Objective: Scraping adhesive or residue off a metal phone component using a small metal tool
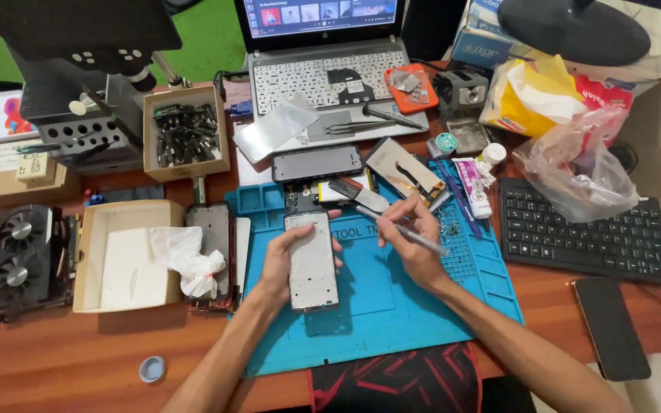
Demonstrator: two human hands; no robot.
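Note:
My left hand (281, 260) grips a silver phone frame (311, 264) flat above the blue repair mat (369, 321). My right hand (407, 237) holds a thin metal tool (407, 229) like a pen, its flat tip (361, 208) pointing left toward the top of the phone frame. Just beyond lie an opened phone body with a yellow part (319, 193), a dark phone screen (317, 163) and another phone back panel (405, 170).
A laptop (323, 76) stands at the back with tweezers (350, 127) on it. An open cardboard box (116, 256) with tissue sits left, beside a graphics card (21, 256). A black keyboard (587, 233), a dark phone (612, 329) and a plastic bag (579, 164) lie right. A box of screwdriver bits (185, 134) stands behind.

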